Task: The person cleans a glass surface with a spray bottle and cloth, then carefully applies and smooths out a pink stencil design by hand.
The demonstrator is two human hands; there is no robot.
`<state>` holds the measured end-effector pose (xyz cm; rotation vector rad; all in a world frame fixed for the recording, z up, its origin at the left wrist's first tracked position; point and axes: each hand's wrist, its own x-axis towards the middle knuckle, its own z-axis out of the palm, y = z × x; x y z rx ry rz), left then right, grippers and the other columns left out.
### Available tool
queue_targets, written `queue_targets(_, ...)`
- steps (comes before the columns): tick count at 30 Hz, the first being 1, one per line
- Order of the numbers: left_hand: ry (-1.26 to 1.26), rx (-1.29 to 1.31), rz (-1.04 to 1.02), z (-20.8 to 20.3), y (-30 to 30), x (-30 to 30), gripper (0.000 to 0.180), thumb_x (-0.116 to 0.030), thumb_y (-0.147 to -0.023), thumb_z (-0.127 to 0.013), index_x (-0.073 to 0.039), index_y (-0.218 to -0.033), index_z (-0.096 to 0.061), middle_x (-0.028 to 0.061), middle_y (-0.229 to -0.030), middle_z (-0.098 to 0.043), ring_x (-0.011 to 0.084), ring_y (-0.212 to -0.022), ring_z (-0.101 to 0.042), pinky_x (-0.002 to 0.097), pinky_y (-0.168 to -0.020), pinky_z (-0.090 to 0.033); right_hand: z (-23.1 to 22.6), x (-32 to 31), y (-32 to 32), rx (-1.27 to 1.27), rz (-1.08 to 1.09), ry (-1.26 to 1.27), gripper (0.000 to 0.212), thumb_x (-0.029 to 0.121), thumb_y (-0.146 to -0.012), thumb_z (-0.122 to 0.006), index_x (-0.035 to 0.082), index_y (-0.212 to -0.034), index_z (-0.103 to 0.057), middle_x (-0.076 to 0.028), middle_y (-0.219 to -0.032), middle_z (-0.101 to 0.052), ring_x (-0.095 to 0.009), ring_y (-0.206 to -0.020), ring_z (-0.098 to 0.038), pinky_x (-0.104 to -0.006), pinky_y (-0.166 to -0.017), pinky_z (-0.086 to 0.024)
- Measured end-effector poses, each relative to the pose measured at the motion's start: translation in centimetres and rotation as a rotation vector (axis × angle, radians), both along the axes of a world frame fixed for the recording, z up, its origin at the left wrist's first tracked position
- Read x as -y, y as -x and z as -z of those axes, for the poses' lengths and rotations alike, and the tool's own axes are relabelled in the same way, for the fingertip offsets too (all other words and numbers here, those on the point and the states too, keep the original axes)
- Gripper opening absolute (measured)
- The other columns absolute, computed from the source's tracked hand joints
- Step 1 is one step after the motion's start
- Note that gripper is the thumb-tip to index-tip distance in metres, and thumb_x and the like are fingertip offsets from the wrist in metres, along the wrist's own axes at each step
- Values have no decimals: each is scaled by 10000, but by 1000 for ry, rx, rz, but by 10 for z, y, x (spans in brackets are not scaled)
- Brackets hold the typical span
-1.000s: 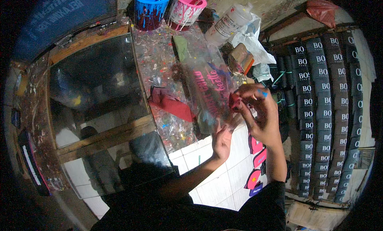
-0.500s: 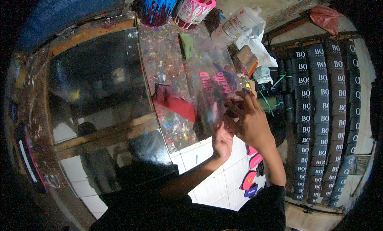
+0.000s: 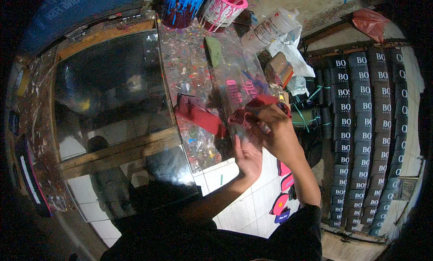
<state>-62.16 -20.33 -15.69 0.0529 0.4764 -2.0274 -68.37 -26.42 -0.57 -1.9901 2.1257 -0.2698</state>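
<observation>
My right hand is bent over the near end of a clear sheet with pink printed lettering, its fingers closed on a crumpled dark red cloth. Blur hides some of the cloth's outline. Just below, my left hand is turned palm up at the sheet's near edge. Its thumb stands apart, while the other fingers are partly covered by the right hand; I see nothing held in it. Left of the sheet, a red fabric piece lies on the paint-spattered tabletop. A folded green cloth rests farther back.
Paint-streaked blue and pink-rimmed buckets stand at the back beside a translucent bottle. A glass pane lies at left. Stacked dark printed pieces fill the right. Pink pieces lie on the white-tiled floor.
The dark red cloth has come up into clear view in my right hand, spread over the sheet's near end. My left hand has shifted slightly left and down, its thumb apart.
</observation>
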Motion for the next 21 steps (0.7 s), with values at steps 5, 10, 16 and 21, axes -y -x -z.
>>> queue_targets(5,46,-15,-14,-16,-5,2,433,-438,-1085,-419,-128,-1335,-589,15,-1318,-640,145,-1226,-542,352,-1099,-367,2,-3,1,-132,-203,-112,428,79,-749,-764,63,-1174,-712,-128,-1224,-691,-337,-1156,-622,-449,-1025,-466)
queue_targets(10,-83,104,54,-25,-14,13,529,-503,-1075,-389,-138,-1433,-524,18,-1415,-586,200,-1347,-477,391,-1169,-316,-16,-2,4,-103,-261,-168,455,44,-747,-735,61,-1200,-704,-160,-1293,-652,-371,-1217,-584,-452,-1071,-443)
queue_targets(16,-137,172,37,-32,-16,11,556,-540,-1060,-391,-123,-1390,-555,40,-1353,-617,215,-1233,-543,402,-1083,-389,-29,0,5,77,-360,-198,379,119,-747,-734,17,-1110,-696,-225,-1221,-641,-416,-1172,-593,-489,-1076,-427)
queue_targets(21,-5,-172,-51,-10,-11,6,622,-607,-1026,-413,-118,-1379,-563,46,-1333,-628,218,-1231,-552,405,-1096,-379,-14,-5,6,133,-158,-288,470,99,-771,-748,-10,-1221,-670,-226,-1368,-581,-400,-1285,-545,-459,-1085,-447)
